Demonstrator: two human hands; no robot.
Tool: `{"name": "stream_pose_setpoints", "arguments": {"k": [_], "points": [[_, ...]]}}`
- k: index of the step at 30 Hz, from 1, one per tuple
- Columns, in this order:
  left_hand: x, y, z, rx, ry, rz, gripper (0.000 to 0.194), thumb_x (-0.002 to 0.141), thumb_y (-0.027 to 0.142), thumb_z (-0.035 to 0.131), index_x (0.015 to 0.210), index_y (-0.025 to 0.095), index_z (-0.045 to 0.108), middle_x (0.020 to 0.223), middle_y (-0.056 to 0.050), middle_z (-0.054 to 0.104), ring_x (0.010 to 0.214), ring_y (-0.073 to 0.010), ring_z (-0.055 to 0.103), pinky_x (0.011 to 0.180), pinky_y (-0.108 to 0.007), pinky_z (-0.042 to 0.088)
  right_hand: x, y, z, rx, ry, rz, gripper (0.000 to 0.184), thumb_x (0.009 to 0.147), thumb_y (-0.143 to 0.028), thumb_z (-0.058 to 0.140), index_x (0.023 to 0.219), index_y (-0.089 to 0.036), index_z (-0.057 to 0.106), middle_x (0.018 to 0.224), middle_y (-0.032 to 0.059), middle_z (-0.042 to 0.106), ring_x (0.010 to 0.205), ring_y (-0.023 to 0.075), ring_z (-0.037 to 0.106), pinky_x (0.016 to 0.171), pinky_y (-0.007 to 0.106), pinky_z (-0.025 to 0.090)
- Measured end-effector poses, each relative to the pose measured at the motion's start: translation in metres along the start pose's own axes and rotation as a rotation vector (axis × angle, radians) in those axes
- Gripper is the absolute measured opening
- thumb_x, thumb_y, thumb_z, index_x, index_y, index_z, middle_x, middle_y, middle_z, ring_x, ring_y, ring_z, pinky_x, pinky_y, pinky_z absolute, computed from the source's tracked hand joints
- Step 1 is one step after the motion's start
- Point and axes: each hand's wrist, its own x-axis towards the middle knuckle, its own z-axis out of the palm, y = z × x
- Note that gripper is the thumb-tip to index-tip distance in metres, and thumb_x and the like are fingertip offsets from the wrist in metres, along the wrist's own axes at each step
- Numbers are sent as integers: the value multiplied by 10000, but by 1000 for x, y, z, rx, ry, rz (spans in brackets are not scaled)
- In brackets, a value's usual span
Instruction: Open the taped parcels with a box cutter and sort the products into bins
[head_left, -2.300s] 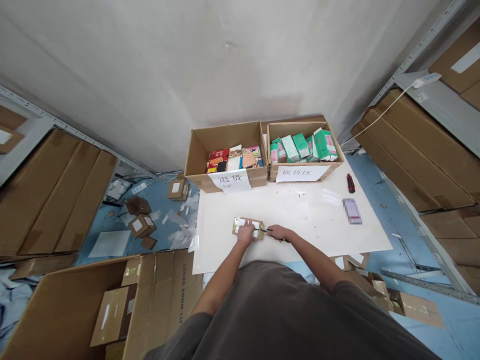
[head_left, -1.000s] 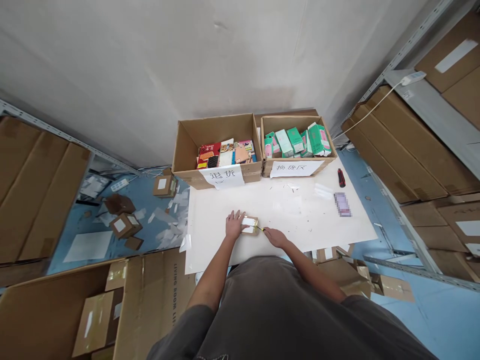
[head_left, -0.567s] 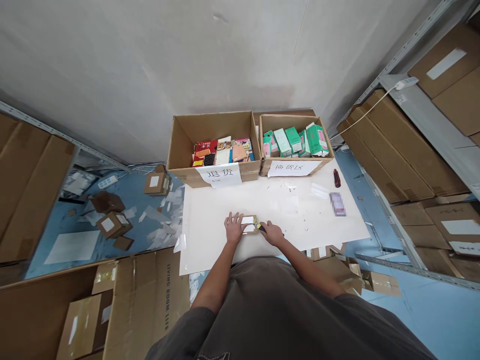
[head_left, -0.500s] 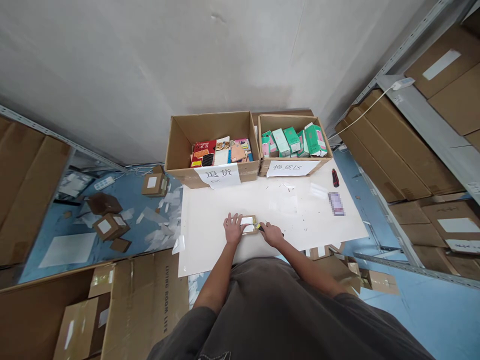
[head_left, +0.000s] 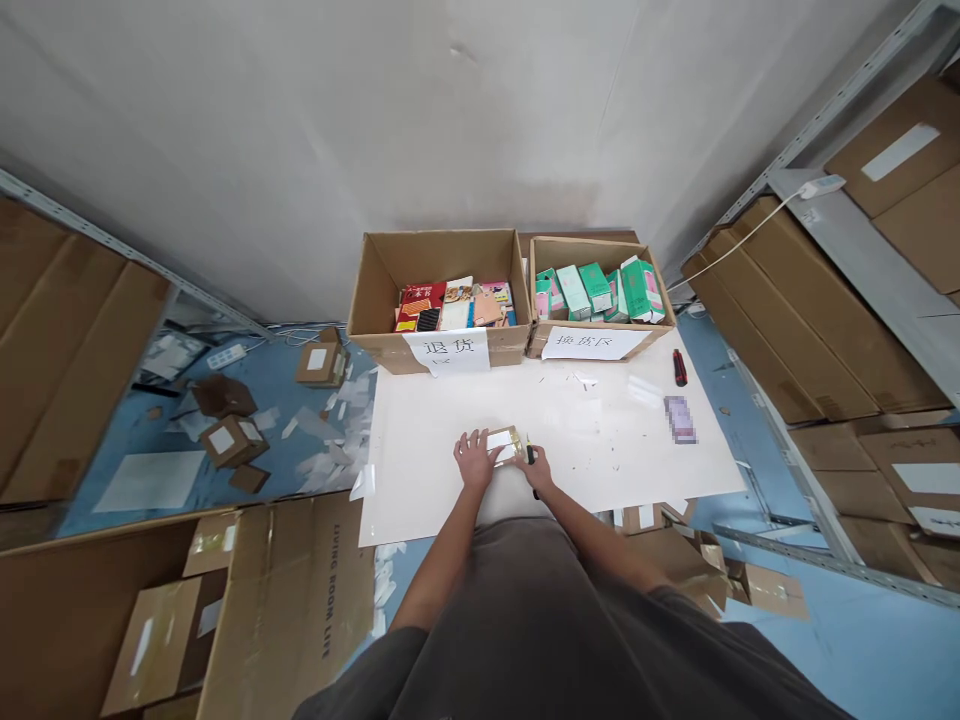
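Observation:
A small brown cardboard box with a white label and shiny tape lies on the white tabletop close to my body. My left hand grips its left side, thumb across the label. At the box's right end, my right hand is closed around a utility knife with a dark handle; its yellowish tip points away from me, beside the box. Whether the blade touches the cardboard is too small to tell.
Behind stand an open carton of books and an open carton of green boxes, each with a paper sign. A red-and-black cutter and a blurred purple item lie at right. A large carton stands at lower left.
The small box has turned slightly, its right end now farther from me. My right hand has swung the knife from pointing at the box's end to pointing away from me. The camera view shifted slightly.

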Motion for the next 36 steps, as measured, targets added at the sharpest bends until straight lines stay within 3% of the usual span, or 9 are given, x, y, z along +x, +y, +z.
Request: {"name": "stream_pose_setpoints", "arguments": {"k": [4,7,10,15,18,21,25,29,36], "points": [[-19,10,-7,13,-117,-274,644,1019,574,384,1530,187,451,1430,-210,595,1295,-386,541,1041,-524,397,36,-43,13,-44,91,4,632,878,-593,644,1373,-241,468,1194,99,714,1075,260,702,862,328,557],[-33,9,-10,23,-274,-186,652,1004,497,435,1556,155,375,1397,-221,598,1213,-353,598,967,-467,450,63,-78,4,-106,56,-52,596,883,-591,653,1357,-269,489,1183,84,724,1030,247,714,811,311,555],[-31,0,-19,55,-242,-27,697,959,443,542,1579,202,331,1538,-202,483,1303,-347,541,985,-449,459,72,-90,-9,-133,21,-97,617,855,-599,694,1343,-273,503,1146,78,737,991,249,721,789,308,547],[-3,-13,-39,145,-382,635,820,764,304,806,1505,303,453,1632,-102,398,1534,-353,275,1140,-450,362,40,-37,-21,-105,22,-132,713,771,-566,791,1343,-256,500,1146,80,733,1059,274,707,872,336,538],[8,-13,-43,206,-454,796,700,778,172,749,1432,295,534,1532,-93,510,1509,-336,317,1107,-430,376,17,1,-14,-115,-2,-74,676,749,-515,814,1298,-249,522,1079,70,738,1023,288,716,861,353,539],[9,-9,-39,201,-389,767,554,807,180,726,1341,277,611,1352,-108,608,1395,-321,427,1086,-433,372,12,7,-4,-64,51,-7,629,766,-488,795,1276,-241,523,1067,72,732,1022,289,713,848,353,540],[-2,-6,-29,181,-322,571,397,802,375,788,1161,231,700,1220,-130,626,1242,-332,511,1040,-462,401,31,-24,3,-59,56,-38,669,730,-439,833,1285,-268,503,1072,46,718,1029,276,697,863,349,528],[-17,-9,-20,180,-273,443,437,805,363,796,1194,219,661,1473,-155,525,1394,-359,440,1051,-468,418,43,-43,-4,-31,-30,-126,617,747,-444,819,1251,-295,496,953,-14,700,899,231,696,790,324,528],[-13,-1,-19,147,-315,354,568,720,258,852,1232,234,609,1626,-141,434,1498,-365,388,1124,-502,381,17,-4,-48,-7,-571,-174,301,980,-537,542,1078,-254,533,753,-42,695,508,125,609,563,228,483]]}}
